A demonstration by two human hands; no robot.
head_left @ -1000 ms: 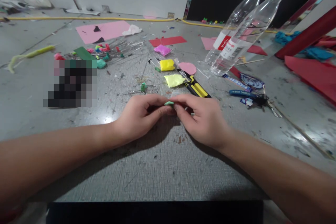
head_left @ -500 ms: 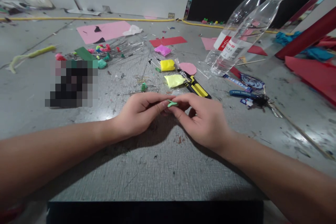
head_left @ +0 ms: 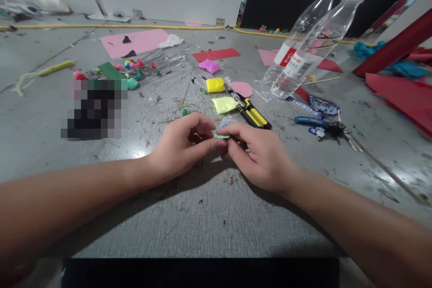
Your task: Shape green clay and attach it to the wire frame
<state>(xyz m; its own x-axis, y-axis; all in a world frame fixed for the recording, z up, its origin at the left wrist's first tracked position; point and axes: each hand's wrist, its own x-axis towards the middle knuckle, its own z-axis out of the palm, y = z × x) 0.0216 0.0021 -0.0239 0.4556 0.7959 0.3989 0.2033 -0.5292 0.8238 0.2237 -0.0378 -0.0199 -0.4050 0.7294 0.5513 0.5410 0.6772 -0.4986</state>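
A small light green piece [head_left: 221,136] is pinched between the fingers of both hands, near the middle of the view. My left hand [head_left: 185,144] has its thumb against the piece's lower edge, with the index finger arched above. From the other side my right hand [head_left: 258,153] grips it between thumb and fingers. Just beyond the fingertips a clear, partly blue item is half hidden. Behind the hands lie a pale yellow packet [head_left: 224,105], a yellow packet [head_left: 215,85], a purple packet [head_left: 209,66] and a black-and-yellow tool [head_left: 254,114].
Two clear bottles [head_left: 303,58] stand at the back right. Keys on a blue strap [head_left: 313,121] and a long stick [head_left: 391,171] lie to the right. At left are a blurred dark object [head_left: 94,110], pink paper [head_left: 135,42] and wires with coloured lumps [head_left: 135,69].
My left index finger has lifted and curled away from the piece, and the left thumb has shifted slightly right. Some blue now shows beyond the fingertips.
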